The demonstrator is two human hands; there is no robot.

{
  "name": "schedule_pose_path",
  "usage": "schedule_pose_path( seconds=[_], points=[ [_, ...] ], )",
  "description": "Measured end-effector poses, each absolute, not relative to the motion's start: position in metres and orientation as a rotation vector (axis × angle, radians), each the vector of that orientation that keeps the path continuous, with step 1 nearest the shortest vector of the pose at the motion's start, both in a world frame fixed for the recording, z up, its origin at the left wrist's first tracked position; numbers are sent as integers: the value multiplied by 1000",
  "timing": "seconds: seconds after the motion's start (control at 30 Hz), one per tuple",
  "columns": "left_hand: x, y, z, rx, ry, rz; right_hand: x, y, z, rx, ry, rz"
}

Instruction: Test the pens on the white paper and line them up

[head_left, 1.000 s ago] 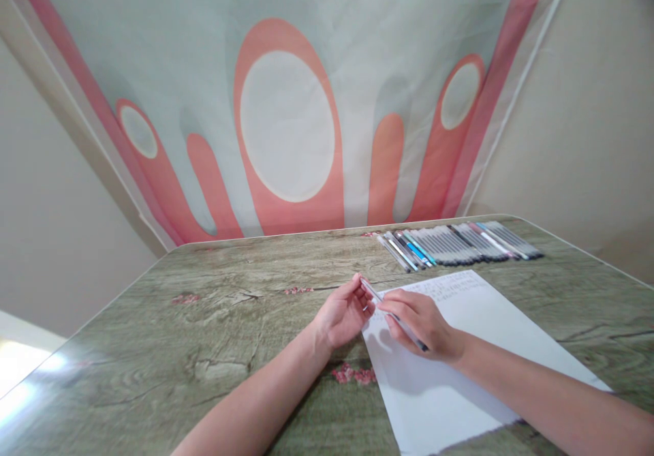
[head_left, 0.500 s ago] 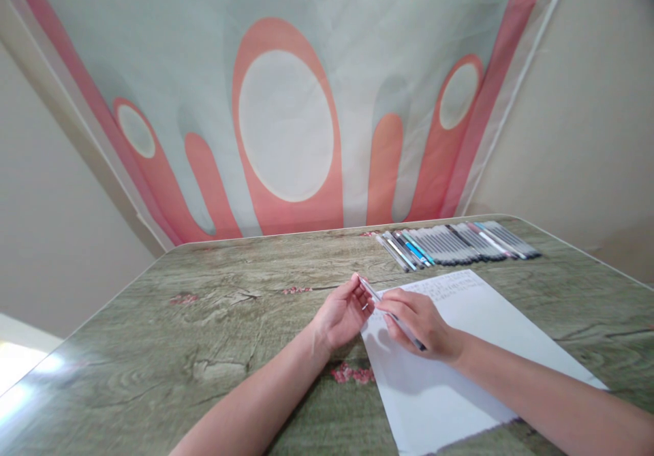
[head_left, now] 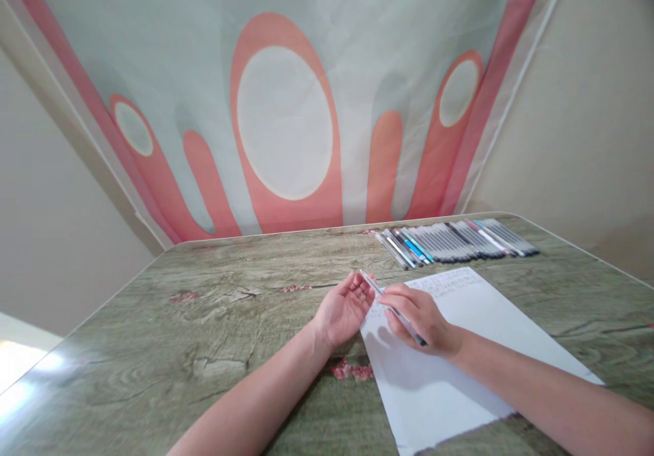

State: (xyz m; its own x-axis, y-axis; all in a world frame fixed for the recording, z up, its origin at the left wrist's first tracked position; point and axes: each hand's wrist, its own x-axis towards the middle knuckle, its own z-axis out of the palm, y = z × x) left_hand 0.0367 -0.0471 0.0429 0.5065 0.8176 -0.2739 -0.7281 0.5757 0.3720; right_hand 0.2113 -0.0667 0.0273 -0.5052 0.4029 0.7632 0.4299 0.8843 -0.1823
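My right hand point(head_left: 428, 318) grips a slim clear pen point(head_left: 372, 283) with a dark end pointing down toward me. The pen's other end tilts up and away, above the top left part of a white sheet of paper point(head_left: 434, 398). Small rows of handwriting run along the top of that sheet, partly covered by my hands. My left hand point(head_left: 341, 313) lies palm up beside the sheet's left edge, fingers loosely curled and apart, with nothing in the palm. Its fingertips are close to the pen's raised end; whether they touch it I cannot tell.
A long row of pens point(head_left: 444, 243), mostly clear with dark ends and a few blue, teal and white, lies side by side behind the paper. All rests on a wood-patterned table point(head_left: 229, 347) with pink flower prints. A patterned hanging point(head_left: 286, 122) covers the wall behind.
My left thumb and fingers have let go of the pen's raised end, and the palm has opened upward. My right hand keeps its hold on the pen, almost unmoved.
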Motion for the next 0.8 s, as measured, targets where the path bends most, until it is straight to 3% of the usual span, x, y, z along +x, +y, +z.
schedule_pose_path(
  seconds=[0.8],
  points=[
    [54,-66,31,800,623,892,209,-59,25,-679,-2091,-83]
  ],
)
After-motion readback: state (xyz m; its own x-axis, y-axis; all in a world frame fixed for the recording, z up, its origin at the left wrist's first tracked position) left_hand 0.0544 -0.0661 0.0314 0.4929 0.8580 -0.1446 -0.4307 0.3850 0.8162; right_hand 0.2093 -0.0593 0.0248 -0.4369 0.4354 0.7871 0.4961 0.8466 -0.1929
